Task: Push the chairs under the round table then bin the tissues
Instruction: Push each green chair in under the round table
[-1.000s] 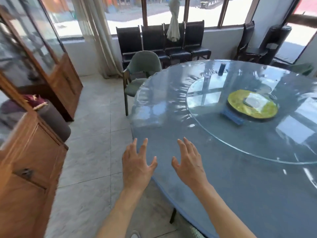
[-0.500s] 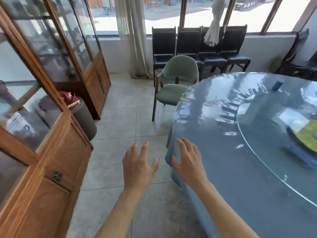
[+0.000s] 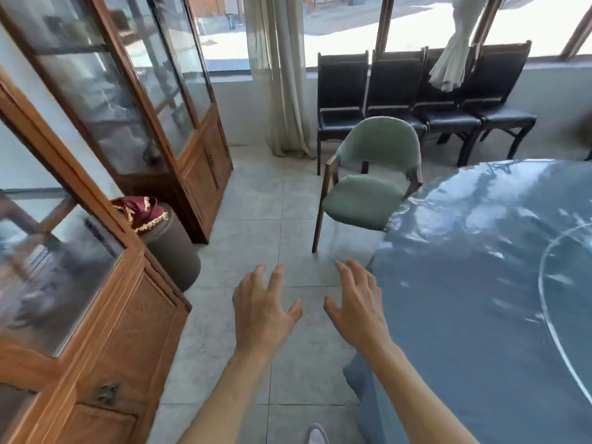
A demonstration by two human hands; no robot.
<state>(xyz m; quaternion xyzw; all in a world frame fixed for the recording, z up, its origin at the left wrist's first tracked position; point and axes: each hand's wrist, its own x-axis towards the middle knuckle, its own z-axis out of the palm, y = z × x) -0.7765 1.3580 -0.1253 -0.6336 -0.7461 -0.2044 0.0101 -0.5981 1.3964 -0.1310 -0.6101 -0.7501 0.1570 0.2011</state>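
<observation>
Both hands are raised in front of the body, palms down, fingers spread wide, holding nothing. The left hand (image 3: 262, 312) is over the floor (image 3: 256, 200). The right hand (image 3: 358, 309) is level with it and just beside it, at the near edge of the table (image 3: 480, 283); whether it touches the cloth cannot be told.

The table is round and covered by a blue cloth under clear plastic film. It fills the right side of the view. The cloth hangs over the edge beside the right forearm. A curved glass rim (image 3: 544, 283) lies on the tabletop at far right.

A green chair (image 3: 371, 184) stands on the floor ahead of the hands, at the far left edge of the table. Its seat faces the table and its right front corner is at or under the table edge; most of the seat is outside. The back is upright.

Four black chairs (image 3: 423, 100) stand in a row against the wall under the windows, behind the green chair and apart from the table.

Two wooden cabinets (image 3: 128, 315) with glass doors line the left side. Between them stands a dark round stool (image 3: 173, 251) with a red fringed cloth (image 3: 141, 211) on top.

A curtain (image 3: 282, 75) hangs between the windows. A second, knotted curtain (image 3: 451, 62) hangs above the black chairs.

No tissues can be made out
</observation>
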